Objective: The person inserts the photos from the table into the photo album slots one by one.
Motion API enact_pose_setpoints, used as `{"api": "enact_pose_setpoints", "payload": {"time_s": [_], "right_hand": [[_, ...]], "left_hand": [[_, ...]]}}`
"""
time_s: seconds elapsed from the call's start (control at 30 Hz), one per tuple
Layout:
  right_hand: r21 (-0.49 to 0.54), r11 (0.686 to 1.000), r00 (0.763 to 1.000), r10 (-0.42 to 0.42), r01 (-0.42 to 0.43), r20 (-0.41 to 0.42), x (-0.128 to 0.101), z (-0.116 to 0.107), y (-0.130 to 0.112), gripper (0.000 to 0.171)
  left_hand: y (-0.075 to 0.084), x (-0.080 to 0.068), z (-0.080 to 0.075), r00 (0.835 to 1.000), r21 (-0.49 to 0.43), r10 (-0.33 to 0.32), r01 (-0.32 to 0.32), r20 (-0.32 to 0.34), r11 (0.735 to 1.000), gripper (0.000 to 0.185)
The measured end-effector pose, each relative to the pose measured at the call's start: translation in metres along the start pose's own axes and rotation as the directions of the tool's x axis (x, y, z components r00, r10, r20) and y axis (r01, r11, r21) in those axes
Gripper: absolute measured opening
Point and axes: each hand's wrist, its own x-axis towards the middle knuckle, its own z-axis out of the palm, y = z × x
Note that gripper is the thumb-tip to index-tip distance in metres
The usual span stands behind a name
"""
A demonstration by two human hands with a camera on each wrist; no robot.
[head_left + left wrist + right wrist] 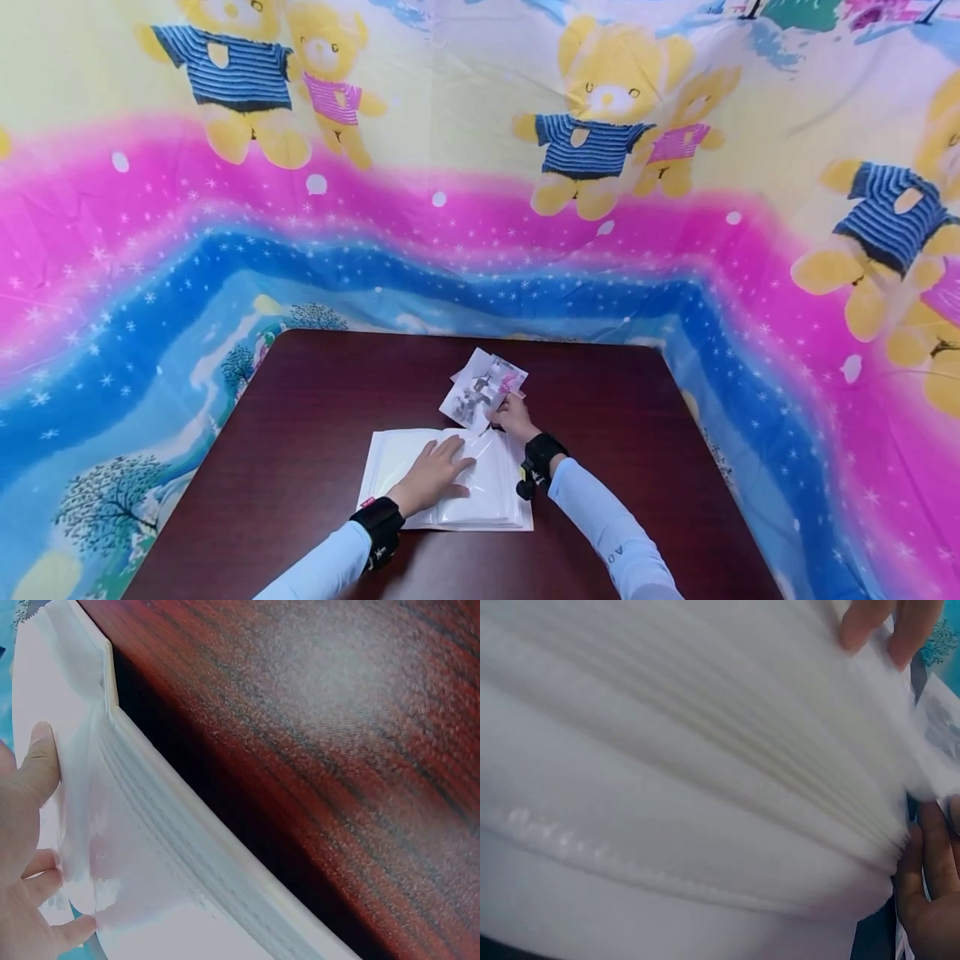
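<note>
The open album (491, 483) is partly hidden beneath the left hand (432, 479), whose fingers are spread wide. Just beyond those fingertips, at least 2 overlapping photos (476, 396) are met by the right hand (514, 418); whether they are pinched cannot be told. Past its fingers, the table (360, 375) is backed by cloth (450, 221), cut off above.

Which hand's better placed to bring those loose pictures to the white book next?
Probably the right hand: it is at the loose pictures' near edge, while the left hand lies over the open white book.
</note>
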Motion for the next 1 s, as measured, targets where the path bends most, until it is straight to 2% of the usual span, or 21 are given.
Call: {"api": "enact_pose_setpoints", "payload": {"time_s": [0.1,0.13,0.27,0.4,0.53,0.67,0.73,0.87,1.0], "right_hand": [[-0.033,0.999,0.999,0.010,-0.009,0.033,-0.004,-0.003,-0.005,0.024],[-0.074,0.996,0.998,0.060,-0.058,0.023,-0.012,-0.004,-0.021,0.022],[-0.204,0.979,1.000,0.011,-0.007,0.020,-0.018,-0.010,-0.028,0.019],[-0.342,0.937,0.997,-0.056,0.068,0.043,-0.015,-0.014,-0.029,0.028],[-0.441,0.882,0.986,-0.139,0.165,0.091,-0.014,-0.017,-0.035,0.020],[-0.500,0.841,0.978,-0.172,0.208,0.117,-0.012,-0.018,-0.041,0.018],[-0.519,0.829,0.977,-0.162,0.210,0.136,-0.011,-0.018,-0.043,0.024],[-0.539,0.816,0.976,-0.140,0.209,0.166,-0.009,-0.018,-0.046,0.047],[-0.539,0.814,0.974,-0.140,0.215,0.177,-0.006,-0.017,-0.052,0.056]], "left_hand": [[0.000,0.000,-0.002,0.999,-0.028,-0.024,0.024,0.024,0.999,0.053],[0.000,0.000,-0.003,0.999,-0.039,-0.034,0.036,0.040,0.999,0.054],[-0.001,0.001,-0.005,0.997,-0.066,-0.038,0.043,0.074,0.997,0.056],[0.001,-0.001,-0.006,0.999,-0.097,-0.017,0.022,0.051,0.995,0.057],[0.002,-0.003,-0.002,1.000,-0.105,0.009,-0.009,-0.003,0.994,0.058],[0.004,-0.003,-0.004,1.000,-0.121,0.004,-0.003,0.009,0.993,0.058],[0.007,-0.002,-0.009,1.000,-0.120,-0.009,0.012,0.025,0.993,0.056],[0.005,-0.003,-0.005,0.998,-0.111,-0.030,0.036,0.059,0.993,0.057],[0.001,-0.004,0.003,0.999,-0.104,-0.024,0.027,0.033,0.994,0.058]]}}
